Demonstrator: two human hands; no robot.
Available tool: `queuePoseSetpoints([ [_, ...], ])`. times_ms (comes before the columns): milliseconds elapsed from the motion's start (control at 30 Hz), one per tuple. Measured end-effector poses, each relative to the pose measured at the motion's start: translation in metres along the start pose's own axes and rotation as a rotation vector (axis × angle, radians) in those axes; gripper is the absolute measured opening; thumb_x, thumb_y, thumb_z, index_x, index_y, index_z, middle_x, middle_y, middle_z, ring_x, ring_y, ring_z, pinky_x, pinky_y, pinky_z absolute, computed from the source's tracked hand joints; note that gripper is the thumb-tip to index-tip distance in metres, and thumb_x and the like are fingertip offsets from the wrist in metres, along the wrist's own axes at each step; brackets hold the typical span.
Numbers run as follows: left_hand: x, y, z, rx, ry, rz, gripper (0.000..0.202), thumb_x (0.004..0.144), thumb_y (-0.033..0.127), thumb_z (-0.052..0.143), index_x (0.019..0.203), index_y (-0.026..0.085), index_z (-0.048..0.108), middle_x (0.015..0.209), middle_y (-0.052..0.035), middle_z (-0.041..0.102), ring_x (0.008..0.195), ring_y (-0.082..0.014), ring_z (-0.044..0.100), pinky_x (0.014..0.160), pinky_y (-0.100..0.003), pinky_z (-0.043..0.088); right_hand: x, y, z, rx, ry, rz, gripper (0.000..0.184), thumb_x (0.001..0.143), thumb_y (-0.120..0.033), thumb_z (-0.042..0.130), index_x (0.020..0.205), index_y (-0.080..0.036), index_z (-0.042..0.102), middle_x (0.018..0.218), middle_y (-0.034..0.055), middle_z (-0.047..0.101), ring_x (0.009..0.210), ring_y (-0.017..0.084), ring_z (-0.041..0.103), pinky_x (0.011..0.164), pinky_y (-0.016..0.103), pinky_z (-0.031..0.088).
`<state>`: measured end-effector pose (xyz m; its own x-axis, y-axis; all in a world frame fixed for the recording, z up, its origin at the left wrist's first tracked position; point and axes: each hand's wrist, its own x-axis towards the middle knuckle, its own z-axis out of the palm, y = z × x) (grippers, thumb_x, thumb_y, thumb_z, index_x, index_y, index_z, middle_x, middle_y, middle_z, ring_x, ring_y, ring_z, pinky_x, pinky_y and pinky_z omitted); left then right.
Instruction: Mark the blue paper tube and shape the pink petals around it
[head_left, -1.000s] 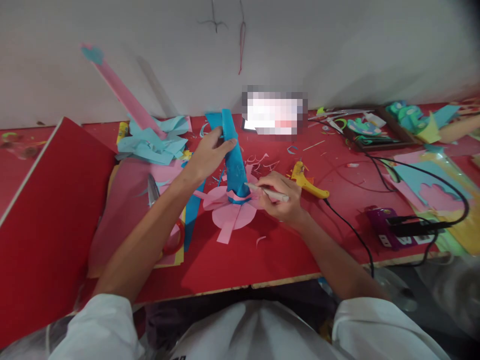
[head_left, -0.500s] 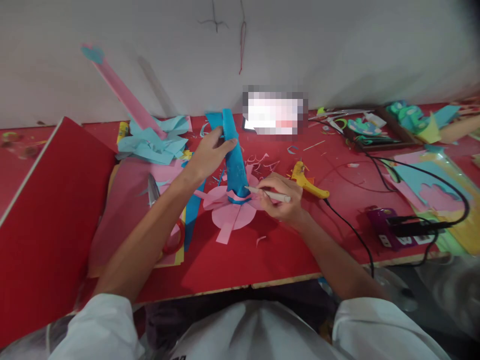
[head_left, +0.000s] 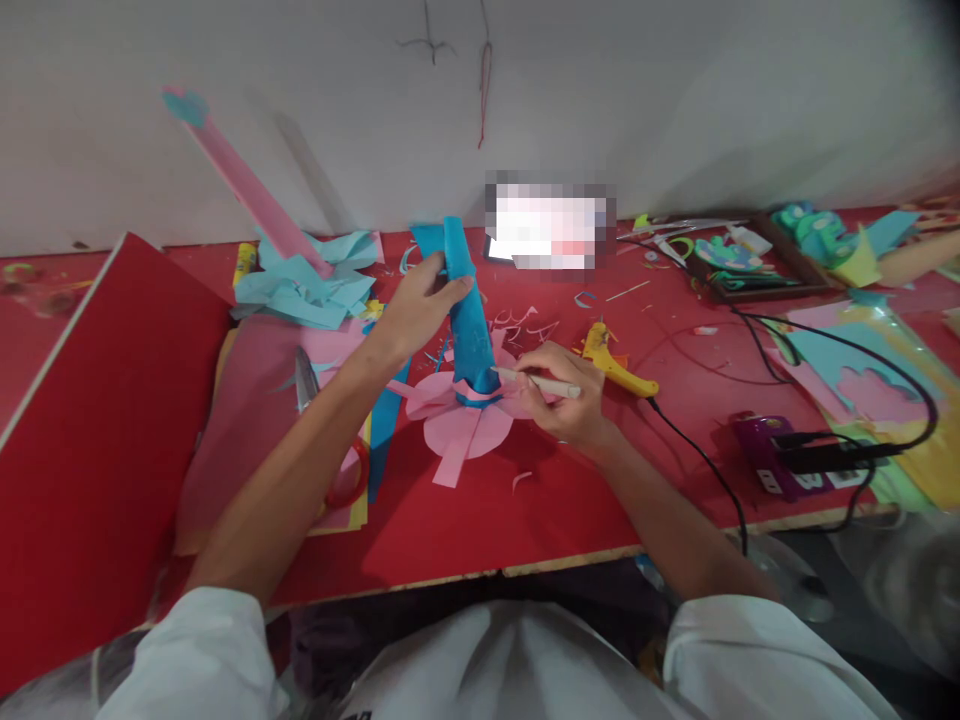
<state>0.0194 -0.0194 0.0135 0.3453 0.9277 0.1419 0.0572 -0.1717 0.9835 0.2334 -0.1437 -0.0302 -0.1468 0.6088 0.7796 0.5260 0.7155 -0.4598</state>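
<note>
A rolled blue paper tube point(head_left: 471, 335) stands slightly tilted on a pink paper flower point(head_left: 469, 432) with rounded petals and strips. Around the upper part of the tube, my left hand point(head_left: 424, 310) is closed, thumb in front. My right hand point(head_left: 562, 395) grips a pale, thin pen-like tool point(head_left: 551, 385), its tip at the lower right side of the tube. A narrow pink band circles the tube's foot. Just right of my right hand lies a yellow glue gun point(head_left: 619, 365). Scissors point(head_left: 306, 380) with red handles lie partly behind my left forearm.
Coloured paper sheets point(head_left: 247, 430) and a red board point(head_left: 90, 440) are on the left. Behind them, a pink paper stem point(head_left: 255, 195) leans from crumpled light-blue paper point(head_left: 300, 290). A tray point(head_left: 802, 280), black cables and a purple box point(head_left: 780, 455) occupy the right. Another person's arm point(head_left: 919, 258) shows far right.
The tool's tip has shifted very slightly up and right along the tube, with small movement in my right hand. My left hand keeps its hold in the same place.
</note>
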Motion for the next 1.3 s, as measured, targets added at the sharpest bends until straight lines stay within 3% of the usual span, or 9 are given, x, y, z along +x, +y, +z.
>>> queuePoseSetpoints([
  [233,0.002,-0.005,-0.001,-0.040,0.021,-0.009,0.012,0.101,0.026,0.078,0.099,0.023,0.067,0.087,-0.0019,0.070,0.092,-0.0218,0.076,0.087,-0.038,0.067,-0.002,0.000,0.000,0.059,-0.015,0.052,0.009,0.104,-0.026,0.067,0.095,-0.027,0.070,0.080,0.0008,0.077,0.066,0.018,0.069,0.062,0.034,0.057],
  [467,0.004,-0.008,-0.003,-0.064,0.022,-0.013,0.013,0.102,0.031,0.077,0.096,0.024,0.067,0.085,-0.0029,0.071,0.091,-0.0227,0.076,0.085,-0.040,0.067,-0.001,0.011,0.004,0.279,-0.026,0.293,0.016,0.101,-0.018,0.067,0.088,-0.027,0.070,0.075,-0.0026,0.074,0.063,0.015,0.068,0.058,0.030,0.052],
  [667,0.004,-0.001,-0.005,-0.056,0.012,-0.059,0.023,0.099,0.035,0.079,0.091,0.022,0.062,0.083,-0.0009,0.069,0.078,-0.0170,0.069,0.079,-0.035,0.062,-0.001,0.018,0.008,0.342,0.003,0.387,0.013,0.105,-0.030,0.071,0.093,-0.026,0.073,0.079,-0.0015,0.073,0.065,0.016,0.070,0.059,0.031,0.055],
  [1067,0.006,-0.006,-0.007,-0.078,0.006,-0.048,0.021,0.098,0.034,0.079,0.092,0.023,0.062,0.083,-0.0012,0.069,0.081,-0.0187,0.072,0.081,-0.037,0.065,-0.005,0.021,0.010,0.329,0.001,0.425,0.024,0.108,-0.043,0.073,0.090,-0.026,0.073,0.077,-0.0005,0.072,0.065,0.017,0.070,0.059,0.032,0.059],
  [1200,0.005,-0.008,-0.006,-0.080,0.006,-0.056,0.015,0.099,0.032,0.078,0.098,0.024,0.065,0.085,-0.0018,0.072,0.086,-0.0206,0.075,0.084,-0.039,0.068,-0.005,0.027,0.012,0.484,0.047,0.492,0.030,0.107,-0.055,0.076,0.094,-0.027,0.076,0.079,-0.0001,0.074,0.065,0.018,0.073,0.061,0.033,0.063],
  [1300,0.000,-0.003,-0.002,-0.100,0.005,-0.061,0.015,0.101,0.035,0.076,0.103,0.024,0.066,0.083,-0.0019,0.071,0.087,-0.0223,0.076,0.083,-0.039,0.068,-0.005,0.045,0.011,0.617,0.162,0.531,0.033,0.103,-0.060,0.079,0.092,-0.029,0.073,0.068,-0.0029,0.067,0.055,0.017,0.067,0.052,0.033,0.059],
])
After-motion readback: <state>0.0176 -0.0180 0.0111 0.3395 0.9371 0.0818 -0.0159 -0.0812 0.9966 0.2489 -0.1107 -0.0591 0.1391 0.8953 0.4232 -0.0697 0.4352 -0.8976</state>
